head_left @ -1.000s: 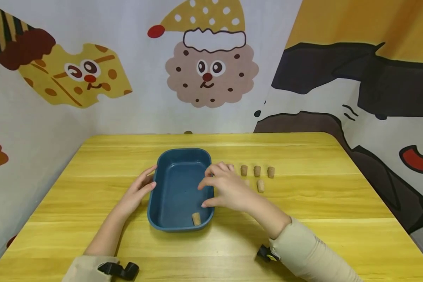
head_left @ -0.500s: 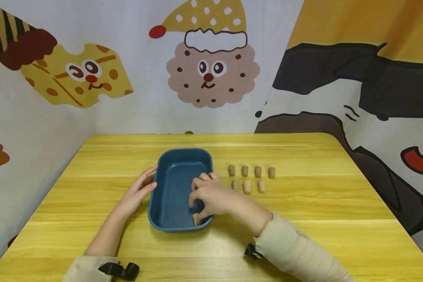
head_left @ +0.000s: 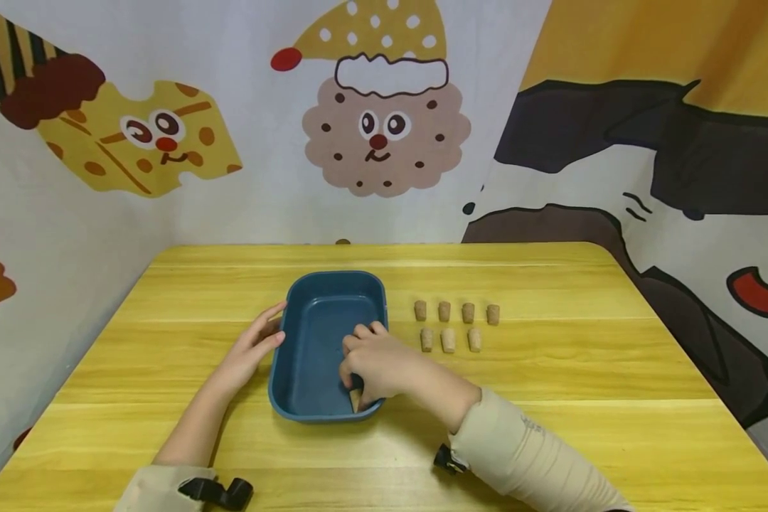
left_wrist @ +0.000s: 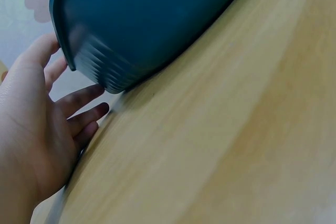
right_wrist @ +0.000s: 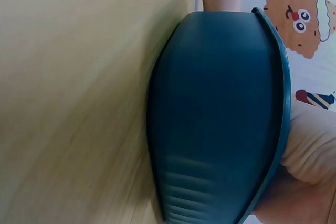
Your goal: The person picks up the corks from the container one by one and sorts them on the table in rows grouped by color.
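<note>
A dark blue rectangular tub (head_left: pixel 313 341) stands on the table. My left hand (head_left: pixel 248 350) lies along its left side, thumb and fingertips at the wall; in the left wrist view the fingers (left_wrist: pixel 79 100) are loosely extended beside the ribbed corner. Over the right rim reaches my right hand (head_left: pixel 384 364), its thumb and fingers closing around a cork (head_left: pixel 355 401) at the tub's near right corner. Those fingers hide part of the cork. In the right wrist view the tub wall (right_wrist: pixel 215 103) covers the fingertips, and only part of the right hand (right_wrist: pixel 310 156) shows.
Right of the tub, several corks stand in two rows, a back row (head_left: pixel 444 311) and a front row (head_left: pixel 448 340). The yellow wood-grain table (head_left: pixel 582 355) meets a cartoon-printed curtain (head_left: pixel 230 206) at its far edge. Black straps (head_left: pixel 217 491) sit at both sleeves.
My right hand has moved left and down into the tub, from above its right rim to the cork in the near corner. The left hand stays in place.
</note>
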Available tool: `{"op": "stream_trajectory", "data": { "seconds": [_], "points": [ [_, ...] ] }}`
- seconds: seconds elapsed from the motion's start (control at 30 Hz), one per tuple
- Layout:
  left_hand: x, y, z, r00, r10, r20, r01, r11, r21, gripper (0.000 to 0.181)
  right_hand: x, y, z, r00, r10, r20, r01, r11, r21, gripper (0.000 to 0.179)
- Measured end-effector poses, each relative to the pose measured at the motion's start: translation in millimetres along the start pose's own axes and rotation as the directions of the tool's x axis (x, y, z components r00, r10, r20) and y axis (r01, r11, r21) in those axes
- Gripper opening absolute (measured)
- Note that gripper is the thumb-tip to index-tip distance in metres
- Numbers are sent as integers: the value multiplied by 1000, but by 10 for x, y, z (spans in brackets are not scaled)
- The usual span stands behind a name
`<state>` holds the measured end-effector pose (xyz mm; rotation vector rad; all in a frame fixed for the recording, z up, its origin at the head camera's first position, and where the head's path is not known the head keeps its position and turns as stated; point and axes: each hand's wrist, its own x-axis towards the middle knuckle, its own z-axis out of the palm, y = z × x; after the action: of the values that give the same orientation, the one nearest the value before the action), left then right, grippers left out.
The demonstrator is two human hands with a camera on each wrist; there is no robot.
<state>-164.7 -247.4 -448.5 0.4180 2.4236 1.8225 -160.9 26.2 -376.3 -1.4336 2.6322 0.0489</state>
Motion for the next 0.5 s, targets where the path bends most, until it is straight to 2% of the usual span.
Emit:
{"op": "stream_trajectory", "data": {
  "seconds": [0.37, 0.5],
  "points": [
    [6, -9, 4, 1000, 0, 0, 0, 1000, 20, 55, 30, -22, -4, 999, -15, 35, 16, 1000, -24, 22],
    [8, -5, 4, 1000, 8, 2, -8, 1000, 23, 55, 30, -12, -8, 999, -31, 22, 31, 999, -32, 23]
  ]
}}
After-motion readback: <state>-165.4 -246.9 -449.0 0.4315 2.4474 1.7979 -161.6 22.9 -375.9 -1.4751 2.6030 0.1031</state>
